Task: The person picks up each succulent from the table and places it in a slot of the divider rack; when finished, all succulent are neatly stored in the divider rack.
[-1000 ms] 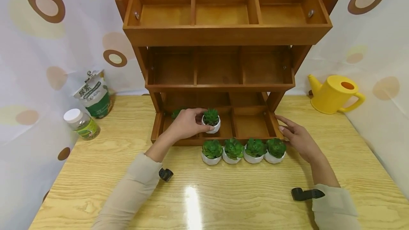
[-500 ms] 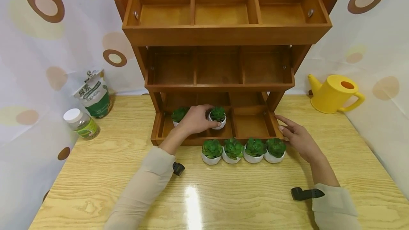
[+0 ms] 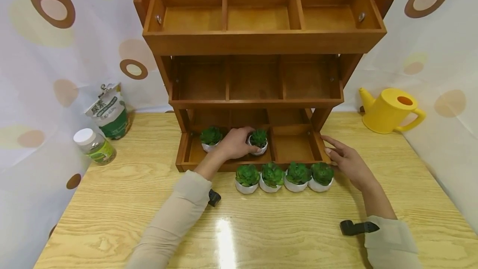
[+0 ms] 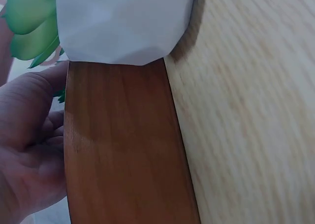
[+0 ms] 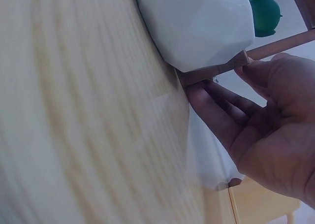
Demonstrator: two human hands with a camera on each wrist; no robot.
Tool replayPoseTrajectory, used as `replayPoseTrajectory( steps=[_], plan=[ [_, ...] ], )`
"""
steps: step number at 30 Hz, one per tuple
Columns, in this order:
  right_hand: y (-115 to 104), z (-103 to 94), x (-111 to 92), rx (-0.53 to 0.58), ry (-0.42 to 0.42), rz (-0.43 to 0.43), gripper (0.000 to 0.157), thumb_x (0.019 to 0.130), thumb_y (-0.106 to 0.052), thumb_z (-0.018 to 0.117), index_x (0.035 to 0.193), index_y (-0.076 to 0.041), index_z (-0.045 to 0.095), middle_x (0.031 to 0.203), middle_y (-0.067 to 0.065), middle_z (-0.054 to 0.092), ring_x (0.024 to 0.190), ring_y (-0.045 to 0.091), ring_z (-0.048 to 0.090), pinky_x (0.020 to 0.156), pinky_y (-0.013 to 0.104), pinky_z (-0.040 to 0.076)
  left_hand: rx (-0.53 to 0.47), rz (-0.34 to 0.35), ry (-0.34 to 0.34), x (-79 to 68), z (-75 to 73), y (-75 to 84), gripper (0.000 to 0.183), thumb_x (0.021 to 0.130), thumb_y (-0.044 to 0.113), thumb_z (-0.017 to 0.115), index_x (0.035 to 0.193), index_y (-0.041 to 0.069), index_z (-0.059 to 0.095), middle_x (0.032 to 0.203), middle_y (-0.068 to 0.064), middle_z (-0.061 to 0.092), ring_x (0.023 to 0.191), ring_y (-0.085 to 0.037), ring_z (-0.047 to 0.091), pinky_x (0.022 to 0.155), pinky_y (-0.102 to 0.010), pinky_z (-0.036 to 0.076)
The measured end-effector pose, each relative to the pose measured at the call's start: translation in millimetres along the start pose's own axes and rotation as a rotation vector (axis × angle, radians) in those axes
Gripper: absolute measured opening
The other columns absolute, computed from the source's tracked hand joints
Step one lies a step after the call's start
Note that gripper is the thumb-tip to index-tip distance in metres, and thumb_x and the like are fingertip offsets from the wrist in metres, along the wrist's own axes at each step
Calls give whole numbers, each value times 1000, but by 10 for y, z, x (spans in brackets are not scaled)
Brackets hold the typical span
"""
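Observation:
My left hand (image 3: 236, 144) holds a small potted succulent (image 3: 259, 138) in a white faceted pot, thumb at the front of the pot. That plant is in the middle compartment of the bottom tier of a brown wooden plant stand (image 3: 242, 44). Another potted succulent (image 3: 211, 136) sits in the compartment to its left, partly behind my hand. At the bottom tier's right end, my right hand (image 3: 349, 163) grips the side board (image 5: 209, 74) between thumb and fingers. In the left wrist view, the front board (image 4: 125, 140) hides most of my left fingers.
Several potted succulents (image 3: 272, 175) stand in a row on the table before the stand. A yellow watering can (image 3: 388, 111) is at the right. A lidded jar (image 3: 95, 146) and a clipped green-and-white bag (image 3: 110, 113) stand at the left.
My left hand has carried the succulent rightward, then slightly down within the middle compartment. More of the left-hand succulent now shows. My right hand has stayed in place.

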State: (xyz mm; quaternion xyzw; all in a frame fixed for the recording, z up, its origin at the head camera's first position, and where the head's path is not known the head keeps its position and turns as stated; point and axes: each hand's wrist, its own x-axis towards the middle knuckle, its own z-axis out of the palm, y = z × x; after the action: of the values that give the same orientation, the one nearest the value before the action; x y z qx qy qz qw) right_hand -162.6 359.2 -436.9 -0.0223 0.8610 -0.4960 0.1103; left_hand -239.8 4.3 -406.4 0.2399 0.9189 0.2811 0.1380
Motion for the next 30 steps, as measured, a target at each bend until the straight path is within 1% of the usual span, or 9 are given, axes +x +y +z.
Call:
replayPoseTrajectory(
  steps=[4, 9, 13, 16, 20, 25, 27, 29, 30],
  plan=[
    [-6, 7, -7, -4, 3, -3, 54, 111, -31, 39, 163, -24, 24, 160, 26, 35, 138, 40, 46, 93, 31, 58, 2, -24, -16, 6, 8, 14, 70, 94, 36, 73, 151, 6, 46, 146, -13, 58, 131, -30, 58, 109, -44, 48],
    [-26, 7, -16, -5, 5, 1, 54, 111, -32, 39, 163, -24, 24, 161, 26, 34, 139, 42, 45, 95, 34, 58, -2, -65, -37, 5, 5, 39, 70, 97, 35, 70, 153, 5, 42, 149, -14, 55, 136, -31, 55, 112, -45, 46],
    [-36, 10, -24, -11, 4, -1, 55, 111, -33, 39, 163, -24, 24, 161, 26, 32, 140, 43, 44, 97, 39, 57, -15, -78, -40, 1, 11, 60, 68, 97, 31, 69, 154, 5, 42, 151, -14, 53, 138, -32, 52, 114, -45, 44],
    [-31, 17, -26, -7, 5, -1, 55, 111, -33, 39, 163, -23, 23, 162, 27, 32, 140, 44, 44, 98, 42, 56, -29, -82, -30, -2, 21, 66, 66, 97, 29, 70, 153, 6, 44, 150, -14, 54, 137, -32, 53, 113, -44, 45],
    [-20, 27, -23, -1, 4, 3, 56, 111, -33, 39, 163, -22, 22, 162, 26, 30, 141, 43, 43, 98, 42, 56, -66, -95, -16, -14, 24, 58, 68, 95, 28, 72, 153, 7, 44, 150, -14, 54, 137, -33, 53, 113, -45, 45],
    [-21, 30, -15, -2, 3, 0, 56, 111, -33, 39, 163, -22, 23, 161, 27, 32, 140, 44, 43, 98, 42, 56, -101, -100, 11, -60, 9, 39, 77, 93, 32, 74, 157, 8, 38, 153, -14, 52, 138, -34, 52, 112, -47, 45],
    [-17, 26, -8, -1, 5, 1, 55, 111, -32, 39, 163, -22, 23, 160, 28, 34, 138, 44, 45, 96, 41, 57, -105, -90, 33, -96, 2, 36, 81, 92, 35, 74, 158, 8, 35, 151, -14, 54, 131, -31, 59, 110, -46, 48],
    [-17, 23, -5, -3, 7, 5, 55, 111, -32, 38, 163, -22, 24, 159, 29, 35, 137, 45, 47, 95, 41, 58, -114, -72, 49, -144, -5, 35, 84, 92, 36, 74, 160, 8, 32, 137, -15, 64, 106, -27, 69, 103, -43, 52],
    [-15, 22, -5, -4, 7, 8, 55, 111, -32, 38, 163, -23, 24, 158, 29, 36, 137, 46, 48, 95, 40, 58, -121, -61, 56, -176, -13, 38, 85, 93, 36, 74, 160, 8, 30, 128, -15, 68, 92, -25, 69, 98, -41, 53]
  ],
)
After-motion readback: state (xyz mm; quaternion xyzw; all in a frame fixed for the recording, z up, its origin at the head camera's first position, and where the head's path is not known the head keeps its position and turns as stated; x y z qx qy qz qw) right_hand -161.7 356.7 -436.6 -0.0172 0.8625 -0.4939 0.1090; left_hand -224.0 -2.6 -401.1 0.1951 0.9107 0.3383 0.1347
